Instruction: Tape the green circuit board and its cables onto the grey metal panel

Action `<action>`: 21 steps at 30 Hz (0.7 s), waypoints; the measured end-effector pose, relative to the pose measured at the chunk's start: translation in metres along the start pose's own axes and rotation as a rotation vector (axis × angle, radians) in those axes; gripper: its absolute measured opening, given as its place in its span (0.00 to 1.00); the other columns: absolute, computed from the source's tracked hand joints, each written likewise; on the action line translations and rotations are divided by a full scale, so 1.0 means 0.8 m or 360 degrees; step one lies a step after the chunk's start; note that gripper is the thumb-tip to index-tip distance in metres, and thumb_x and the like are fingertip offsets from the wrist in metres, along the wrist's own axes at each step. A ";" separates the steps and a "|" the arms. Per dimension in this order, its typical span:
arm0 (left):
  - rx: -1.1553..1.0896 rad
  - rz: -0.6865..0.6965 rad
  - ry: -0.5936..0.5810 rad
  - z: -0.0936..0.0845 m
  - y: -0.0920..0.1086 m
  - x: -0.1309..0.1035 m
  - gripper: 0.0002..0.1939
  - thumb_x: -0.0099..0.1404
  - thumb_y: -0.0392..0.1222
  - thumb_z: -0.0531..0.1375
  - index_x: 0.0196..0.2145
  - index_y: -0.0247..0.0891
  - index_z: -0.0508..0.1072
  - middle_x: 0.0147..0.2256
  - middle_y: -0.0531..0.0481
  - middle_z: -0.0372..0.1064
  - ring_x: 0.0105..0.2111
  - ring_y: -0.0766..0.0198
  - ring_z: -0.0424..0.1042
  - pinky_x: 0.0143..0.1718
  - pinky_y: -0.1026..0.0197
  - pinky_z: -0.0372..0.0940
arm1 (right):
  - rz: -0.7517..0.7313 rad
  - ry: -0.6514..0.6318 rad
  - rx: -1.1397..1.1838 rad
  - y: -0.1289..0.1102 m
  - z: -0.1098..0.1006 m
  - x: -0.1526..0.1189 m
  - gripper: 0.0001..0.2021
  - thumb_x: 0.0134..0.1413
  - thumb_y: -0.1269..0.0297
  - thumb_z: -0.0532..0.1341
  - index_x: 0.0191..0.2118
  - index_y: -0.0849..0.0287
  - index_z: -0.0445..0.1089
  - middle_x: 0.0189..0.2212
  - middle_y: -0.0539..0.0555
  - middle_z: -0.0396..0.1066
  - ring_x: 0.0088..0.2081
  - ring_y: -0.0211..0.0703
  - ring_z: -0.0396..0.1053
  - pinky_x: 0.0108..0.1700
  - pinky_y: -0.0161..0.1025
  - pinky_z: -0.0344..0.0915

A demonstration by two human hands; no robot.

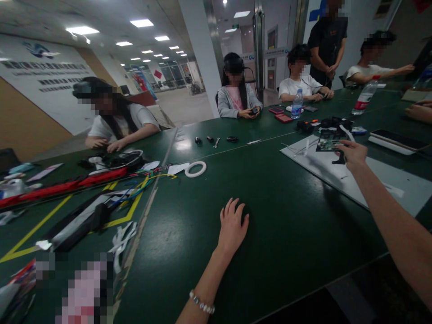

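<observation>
My left hand (233, 226) lies palm down on the green tabletop (270, 189) with its fingers a little apart and nothing in it. Off to the right, my right hand (353, 154) pinches the edge of a green circuit board (328, 141). A dark part (338, 158) juts down below the board by my fingers. Board and hand are over a white panel (381, 175) that lies on the table, with a thin wire (297, 152) near its far corner.
A roll of white tape (195, 169), a small wrench (216, 142) and black parts (231, 139) lie ahead. Cables and a red strip (104, 177) crowd the left. Bottles (297, 104) and a phone (398, 138) stand or lie right. Several people sit around the table.
</observation>
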State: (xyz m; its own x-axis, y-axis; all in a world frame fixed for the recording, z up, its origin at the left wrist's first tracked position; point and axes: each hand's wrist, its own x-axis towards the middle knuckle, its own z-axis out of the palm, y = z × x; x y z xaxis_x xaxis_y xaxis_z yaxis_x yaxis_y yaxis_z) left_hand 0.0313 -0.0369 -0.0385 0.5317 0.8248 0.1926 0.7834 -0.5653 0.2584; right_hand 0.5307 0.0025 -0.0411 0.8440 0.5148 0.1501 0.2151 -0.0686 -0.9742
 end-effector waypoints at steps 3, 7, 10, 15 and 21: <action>-0.0006 -0.0016 -0.0019 -0.001 0.001 0.001 0.18 0.69 0.42 0.50 0.56 0.42 0.62 0.61 0.45 0.53 0.65 0.52 0.45 0.61 0.38 0.48 | -0.0021 0.0166 0.0266 -0.029 0.006 0.009 0.21 0.47 0.73 0.65 0.49 0.71 0.69 0.39 0.58 0.70 0.33 0.36 0.69 0.36 0.35 0.72; -0.0026 -0.0011 -0.0051 -0.003 0.000 0.000 0.19 0.69 0.44 0.49 0.56 0.42 0.62 0.62 0.45 0.53 0.65 0.52 0.45 0.61 0.37 0.47 | -0.0136 0.0246 0.0630 -0.077 0.006 0.008 0.18 0.48 0.74 0.64 0.48 0.68 0.70 0.40 0.57 0.71 0.35 0.36 0.71 0.38 0.35 0.72; -0.0041 -0.0010 -0.0060 -0.003 -0.002 -0.001 0.19 0.69 0.44 0.49 0.57 0.42 0.62 0.62 0.45 0.53 0.65 0.51 0.45 0.61 0.37 0.47 | -0.0190 0.0234 0.1003 -0.106 0.000 -0.009 0.15 0.46 0.77 0.65 0.44 0.68 0.71 0.38 0.56 0.72 0.36 0.38 0.72 0.39 0.38 0.72; -0.0102 0.0013 -0.0019 -0.001 -0.004 -0.002 0.18 0.69 0.44 0.49 0.56 0.43 0.63 0.61 0.45 0.54 0.64 0.52 0.47 0.61 0.37 0.48 | -0.0001 0.0026 0.1109 -0.112 -0.003 -0.065 0.13 0.45 0.78 0.64 0.40 0.69 0.72 0.34 0.55 0.72 0.35 0.40 0.72 0.39 0.41 0.73; -0.0237 0.0001 0.0299 -0.010 0.002 0.000 0.17 0.69 0.41 0.51 0.55 0.41 0.63 0.59 0.45 0.58 0.61 0.55 0.54 0.61 0.43 0.52 | 0.0360 -0.0421 0.0779 -0.069 0.018 -0.141 0.10 0.43 0.73 0.66 0.36 0.62 0.74 0.35 0.53 0.73 0.33 0.37 0.72 0.33 0.32 0.72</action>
State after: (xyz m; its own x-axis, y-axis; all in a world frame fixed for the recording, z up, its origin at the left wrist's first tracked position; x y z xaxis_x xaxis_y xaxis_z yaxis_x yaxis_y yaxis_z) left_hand 0.0303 -0.0379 -0.0303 0.4522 0.8151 0.3620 0.7193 -0.5733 0.3923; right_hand 0.4167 -0.0395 -0.0069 0.6779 0.7330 -0.0558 -0.2598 0.1679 -0.9509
